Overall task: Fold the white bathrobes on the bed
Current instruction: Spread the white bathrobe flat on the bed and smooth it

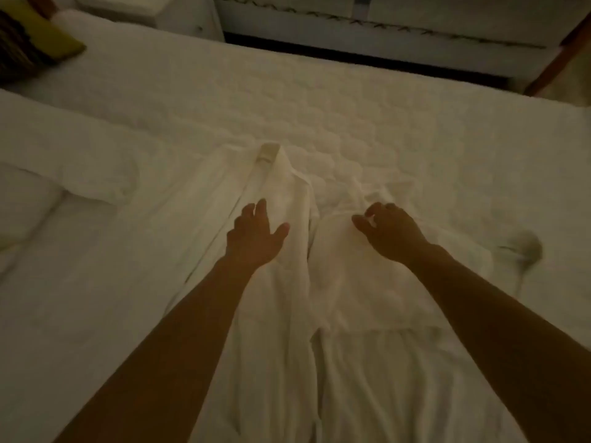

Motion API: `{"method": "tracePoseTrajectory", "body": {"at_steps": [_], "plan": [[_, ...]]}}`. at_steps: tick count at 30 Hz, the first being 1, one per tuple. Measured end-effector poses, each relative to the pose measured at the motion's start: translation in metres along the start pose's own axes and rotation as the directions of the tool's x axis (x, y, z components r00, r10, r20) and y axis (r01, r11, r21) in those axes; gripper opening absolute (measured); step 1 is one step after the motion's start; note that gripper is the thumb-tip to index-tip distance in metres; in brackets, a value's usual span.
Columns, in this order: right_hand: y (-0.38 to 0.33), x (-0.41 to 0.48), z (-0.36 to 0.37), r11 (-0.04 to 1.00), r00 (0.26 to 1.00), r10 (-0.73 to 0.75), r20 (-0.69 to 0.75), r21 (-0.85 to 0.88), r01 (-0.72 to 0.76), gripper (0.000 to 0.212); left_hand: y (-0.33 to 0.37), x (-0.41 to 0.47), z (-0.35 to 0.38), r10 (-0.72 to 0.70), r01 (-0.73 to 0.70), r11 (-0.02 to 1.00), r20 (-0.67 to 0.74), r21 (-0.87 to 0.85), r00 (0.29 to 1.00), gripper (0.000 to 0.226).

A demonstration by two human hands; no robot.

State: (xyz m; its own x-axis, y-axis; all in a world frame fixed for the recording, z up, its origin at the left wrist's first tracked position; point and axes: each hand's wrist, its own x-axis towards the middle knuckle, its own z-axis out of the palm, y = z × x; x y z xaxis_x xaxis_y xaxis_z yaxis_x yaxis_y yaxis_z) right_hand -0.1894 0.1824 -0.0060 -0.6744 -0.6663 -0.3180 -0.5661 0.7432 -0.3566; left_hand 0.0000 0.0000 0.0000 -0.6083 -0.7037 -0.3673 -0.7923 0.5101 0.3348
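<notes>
Your left hand (256,238), fingers spread, and right hand (390,235), fingers curled loosely, hover over the robe (345,282); bare bed (351,116) lies beyond.

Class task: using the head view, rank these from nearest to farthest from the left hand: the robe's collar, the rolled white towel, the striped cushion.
From the left hand:
1. robe's collar, just ahead of it.
2. rolled white towel, off to the left.
3. striped cushion, far left corner.
</notes>
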Motion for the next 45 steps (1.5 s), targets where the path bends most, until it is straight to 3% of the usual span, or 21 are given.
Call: {"method": "tracePoseTrajectory", "body": {"at_steps": [7, 10, 13, 15, 17, 19, 22, 23, 25, 26, 27, 28, 30, 32, 34, 36, 38, 40, 42, 44, 45], "plan": [[0.02, 0.028, 0.019, 0.999, 1.0, -0.027, 0.009, 0.023, 0.027, 0.047, -0.005, 0.082, 0.042, -0.165, 0.164, 0.983, -0.011, -0.084, 0.986, 0.089], [0.021, 0.027, 0.01, 0.998, 0.993, -0.052, 0.104, 0.044, 0.047, 0.049, -0.013, 0.098, 0.046, -0.069, 0.064, 0.996, -0.075, -0.067, 0.995, 0.049], [0.048, 0.034, -0.011, 0.985, 0.936, -0.151, -0.319, -0.126, 0.116, 0.05, -0.02, 0.102, 0.044, 0.036, -0.024, 0.999, -0.3, 0.045, 0.953, 0.025], [0.08, 0.04, -0.03, 0.995, 0.878, -0.016, -0.478, -0.097, -0.034, 0.054, -0.027, 0.103, 0.046, 0.064, -0.033, 0.996, -0.412, 0.081, 0.909, 0.023], [0.111, 0.042, -0.036, 0.977, 0.91, 0.182, -0.371, -0.038, -0.211, 0.057, -0.035, 0.105, 0.052, 0.05, -0.045, 0.999, -0.392, 0.021, 0.919, 0.03], [0.123, 0.04, -0.03, 0.95, 0.948, 0.291, -0.128, -0.074, -0.302, 0.055, -0.035, 0.108, 0.06, 0.033, -0.046, 0.998, -0.312, -0.034, 0.949, 0.045], [0.116, 0.037, -0.025, 0.965, 0.965, 0.26, -0.036, -0.012, -0.261, 0.055, -0.02, 0.118, 0.058, -0.133, 0.08, 0.977, -0.272, -0.199, 0.953, 0.067], [0.111, 0.038, -0.027, 0.97, 0.97, 0.241, -0.03, 0.05, -0.239, 0.057, -0.014, 0.122, 0.055, -0.13, 0.078, 0.983, -0.329, -0.166, 0.935, 0.066], [0.105, 0.042, -0.037, 0.961, 0.974, 0.226, 0.026, 0.156, -0.227, 0.057, 0.001, 0.138, 0.047, 0.2, -0.154, 0.979, -0.482, 0.135, 0.853, 0.052], [0.102, 0.044, -0.043, 0.954, 0.971, 0.222, 0.084, 0.186, -0.234, 0.059, 0.01, 0.147, 0.043, 0.422, -0.329, 0.903, -0.425, 0.277, 0.801, 0.048], [0.101, 0.045, -0.048, 0.95, 0.964, 0.221, 0.145, 0.193, -0.246, 0.064, 0.022, 0.156, 0.038, 0.578, -0.496, 0.806, -0.249, 0.321, 0.777, 0.048], [0.101, 0.046, -0.054, 0.95, 0.952, 0.229, 0.205, 0.165, -0.264, 0.071, 0.034, 0.163, 0.033, 0.625, -0.593, 0.742, -0.005, 0.312, 0.78, 0.049], [0.106, 0.045, -0.063, 0.959, 0.928, 0.248, 0.278, 0.068, -0.277, 0.083, 0.06, 0.173, 0.026, 0.506, -0.635, 0.66, 0.388, 0.4, 0.77, 0.047], [0.119, 0.04, -0.065, 0.966, 0.932, 0.238, 0.274, 0.033, -0.256, 0.088, 0.074, 0.178, 0.019, 0.446, -0.662, 0.492, 0.488, 0.566, 0.75, 0.035], [0.135, 0.034, -0.068, 0.964, 0.939, 0.254, 0.231, 0.016, -0.265, 0.08, 0.08, 0.183, 0.014, 0.473, -0.667, 0.352, 0.49, 0.657, 0.732, 0.027], [0.147, 0.037, -0.08, 0.953, 0.941, 0.302, 0.154, -0.045, -0.298, 0.076, 0.079, 0.19, 0.012, 0.564, -0.637, 0.355, 0.387, 0.684, 0.729, 0.026], [0.155, 0.048, -0.099, 0.929, 0.937, 0.347, -0.03, -0.127, -0.348, 0.079, 0.076, 0.196, 0.016, 0.777, -0.618, 0.344, 0.155, 0.707, 0.61, 0.03], [0.164, 0.058, -0.11, 0.906, 0.9, 0.362, -0.244, -0.137, -0.401, 0.078, 0.068, 0.197, 0.028, 0.852, -0.567, 0.37, -0.026, 0.736, 0.523, 0.035], [0.176, 0.062, -0.104, 0.921, 0.89, 0.34, -0.302, -0.083, -0.38, 0.073, 0.061, 0.193, 0.045, 0.772, -0.49, 0.529, -0.152, 0.693, 0.618, 0.036], [0.189, 0.058, -0.086, 0.916, 0.909, 0.392, -0.142, -0.031, -0.4, 0.07, 0.063, 0.187, 0.06, 0.61, -0.365, 0.689, -0.229, 0.626, 0.758, 0.033], [0.197, 0.053, -0.077, 0.902, 0.902, 0.429, -0.049, -0.023, -0.43, 0.07, 0.066, 0.183, 0.067, 0.567, -0.331, 0.741, -0.279, 0.584, 0.775, 0.032]]}}
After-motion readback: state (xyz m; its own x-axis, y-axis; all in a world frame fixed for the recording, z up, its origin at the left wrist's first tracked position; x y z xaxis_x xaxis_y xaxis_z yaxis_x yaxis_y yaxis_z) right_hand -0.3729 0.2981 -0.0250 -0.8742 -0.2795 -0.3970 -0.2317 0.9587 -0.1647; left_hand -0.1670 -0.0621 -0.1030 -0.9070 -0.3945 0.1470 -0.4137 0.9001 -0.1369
